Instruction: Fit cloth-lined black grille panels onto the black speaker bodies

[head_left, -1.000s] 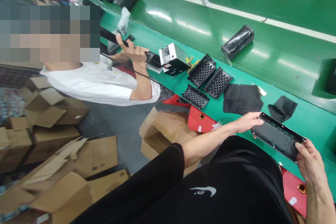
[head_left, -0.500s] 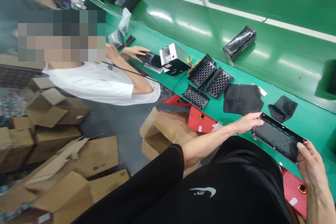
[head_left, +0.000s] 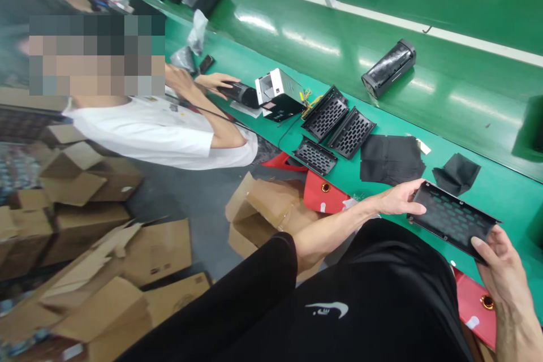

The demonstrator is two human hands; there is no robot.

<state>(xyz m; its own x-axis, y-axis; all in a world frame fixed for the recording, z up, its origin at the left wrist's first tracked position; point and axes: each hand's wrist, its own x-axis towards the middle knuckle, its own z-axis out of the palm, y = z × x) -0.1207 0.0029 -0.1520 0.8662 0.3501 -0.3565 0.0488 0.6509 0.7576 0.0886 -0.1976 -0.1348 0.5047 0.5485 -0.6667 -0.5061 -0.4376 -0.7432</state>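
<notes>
My left hand (head_left: 401,199) and my right hand (head_left: 494,260) hold a black rectangular perforated panel (head_left: 452,219) between them, gripping its opposite ends above the green workbench (head_left: 496,220). Its slotted face is turned up. Nearby on the bench lie a black fabric sheet (head_left: 392,159) and a smaller crumpled black fabric piece (head_left: 456,174). Red panels (head_left: 324,193) lie near my left forearm and below my right hand. Several black slotted grilles (head_left: 326,116) lie farther along the bench.
A co-worker in a white shirt (head_left: 156,136) works at the bench, holding a black cylindrical part (head_left: 240,95) beside a white metal box (head_left: 278,89). A black speaker-like cylinder (head_left: 388,68) stands on a lower green surface. Opened cardboard boxes (head_left: 127,260) cover the floor.
The black panel has turned in my hands, and its slotted face now shows more clearly. The co-worker's hands have shifted slightly around the black cylindrical part.
</notes>
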